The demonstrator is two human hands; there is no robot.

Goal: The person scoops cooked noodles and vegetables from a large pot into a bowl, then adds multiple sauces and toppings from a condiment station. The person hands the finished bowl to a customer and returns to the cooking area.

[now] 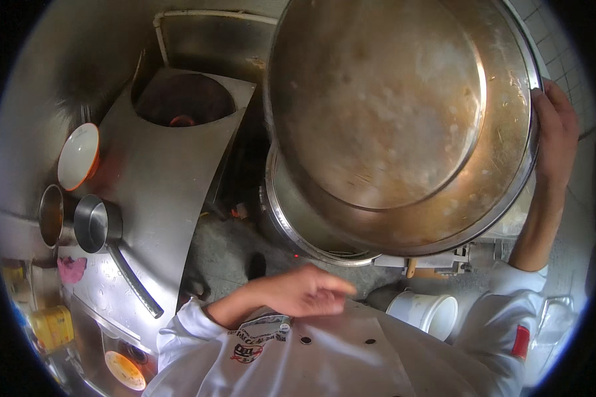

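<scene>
A big round metal pot lid [384,106], stained brown and seen on its inner side, is tilted up across the upper right. My right hand [555,132] grips its rim at the far right, with the thumb on the inner side. Under the lid stands a large metal pot [291,228], mostly covered from view. Its mouth shows only as a crescent, so most of what it holds is hidden. In front of my chest is my left hand [304,291], apart from the lid, fingers loosely stretched and slightly blurred. Nothing shows in it.
A steel counter with a round burner opening [185,99] runs along the left. It bears a saucepan [98,223], a metal container [51,215], an orange-rimmed bowl [79,157] and a pink cloth [71,269]. A white bucket [424,314] stands low on the right.
</scene>
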